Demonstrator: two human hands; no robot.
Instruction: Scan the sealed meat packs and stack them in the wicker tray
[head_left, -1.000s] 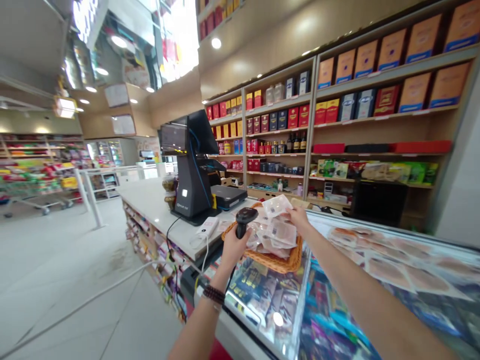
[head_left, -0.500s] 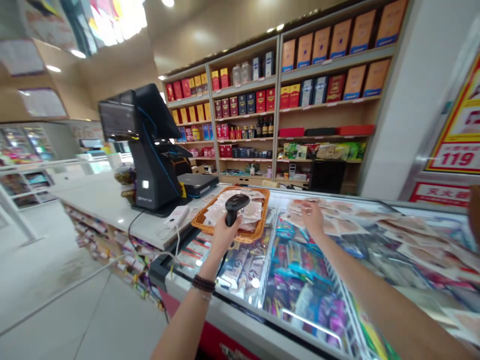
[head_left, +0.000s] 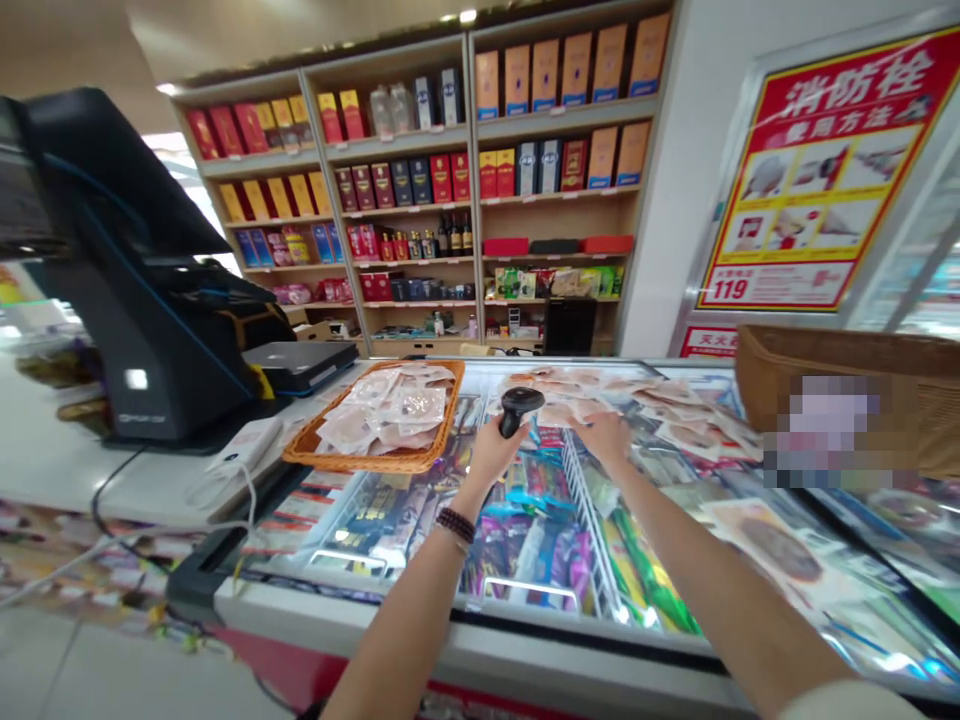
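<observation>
A black handheld scanner (head_left: 520,402) is gripped by its handle in my left hand (head_left: 493,450), above the freezer's glass top. My right hand (head_left: 604,438) reaches over the glass, its fingers at the edge of some flat clear packets (head_left: 559,408); whether they pinch one is hard to make out. An orange wicker basket (head_left: 452,405) filled with similar packets (head_left: 390,410) stands to the left of the scanner. More flat packets (head_left: 686,430) lie to the right of my right hand.
At the left stand a dark register (head_left: 150,330), a flat grey device (head_left: 300,362) and a white box with cables (head_left: 247,443). The freezer's front rim (head_left: 570,650) runs below my arms. A large brown basket (head_left: 832,355) stands at right, shelves (head_left: 409,225) behind.
The view has swung right, bringing the poster and brown basket into sight. My left hand with the scanner has moved right, away from over the wicker basket and closer to my right hand.
</observation>
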